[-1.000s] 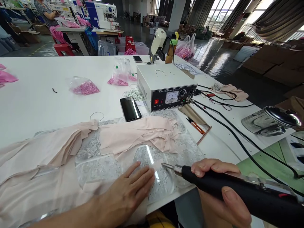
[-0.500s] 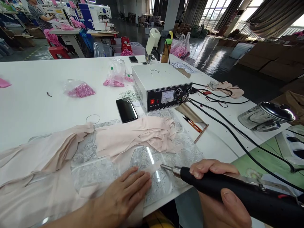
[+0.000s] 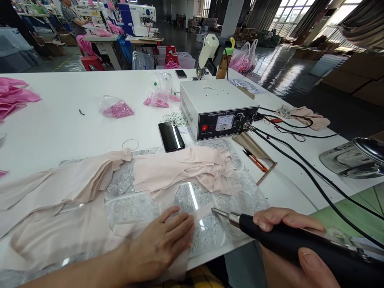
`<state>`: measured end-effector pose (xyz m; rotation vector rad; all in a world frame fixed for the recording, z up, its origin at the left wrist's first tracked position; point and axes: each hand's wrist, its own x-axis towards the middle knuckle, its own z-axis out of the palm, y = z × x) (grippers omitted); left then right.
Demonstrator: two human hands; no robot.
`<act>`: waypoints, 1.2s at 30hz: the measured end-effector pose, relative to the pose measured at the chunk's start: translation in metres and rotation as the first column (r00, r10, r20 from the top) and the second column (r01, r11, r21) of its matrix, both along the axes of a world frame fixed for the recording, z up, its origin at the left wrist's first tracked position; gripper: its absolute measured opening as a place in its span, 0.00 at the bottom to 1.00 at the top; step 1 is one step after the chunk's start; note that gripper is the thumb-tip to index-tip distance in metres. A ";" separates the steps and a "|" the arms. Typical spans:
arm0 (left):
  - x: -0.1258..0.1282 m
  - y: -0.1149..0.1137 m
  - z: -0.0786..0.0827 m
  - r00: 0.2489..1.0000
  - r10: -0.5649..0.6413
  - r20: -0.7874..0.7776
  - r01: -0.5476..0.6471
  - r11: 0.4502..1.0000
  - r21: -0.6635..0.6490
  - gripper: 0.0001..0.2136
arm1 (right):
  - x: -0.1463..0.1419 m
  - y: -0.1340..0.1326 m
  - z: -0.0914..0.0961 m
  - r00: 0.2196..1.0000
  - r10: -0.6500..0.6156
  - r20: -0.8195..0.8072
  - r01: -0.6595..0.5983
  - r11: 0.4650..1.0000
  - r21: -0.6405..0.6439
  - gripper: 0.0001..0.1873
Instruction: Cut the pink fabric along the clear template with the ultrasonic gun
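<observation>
1. Head view: the working piece, a narrow pale pink fabric strip (image 3: 202,212), lies flat on a grey patterned mat (image 3: 135,208) near the close edge of the desk (image 3: 78,136).
2. Left hand (image 3: 162,244): palm down across the strip, probably so the fabric cannot slide or curl. Fingers extended, slightly bent, near each other; they press and grip nothing.
3. Right hand (image 3: 285,217): fingers wrapped around a black-handled tool (image 3: 288,242), thumb on the near side; no gap visible between grip and handle. Held low and slanted, presumably for fine control of the metal tip.
4. Tip sits at the strip's free end, just beyond the left fingers; whether it presses the cloth cannot be told.
5. Mat likely shields the desk top.
6. 2 fabric heaps, 1 behind the strip (image 3: 180,166) and 1 to its left (image 3: 90,172), lie within reach, likely for easy pickup.
7. Control box (image 3: 219,98) stands behind the mat, dials facing the person, presumably for reading.
</observation>
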<state>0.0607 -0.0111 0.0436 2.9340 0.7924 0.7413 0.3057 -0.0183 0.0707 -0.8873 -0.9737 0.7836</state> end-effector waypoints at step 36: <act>-0.003 0.005 0.014 0.983 -0.133 -0.129 0.143 0.987 0.072 0.14 | -0.006 0.007 0.011 0.997 -0.017 0.075 0.011 0.997 0.075 0.09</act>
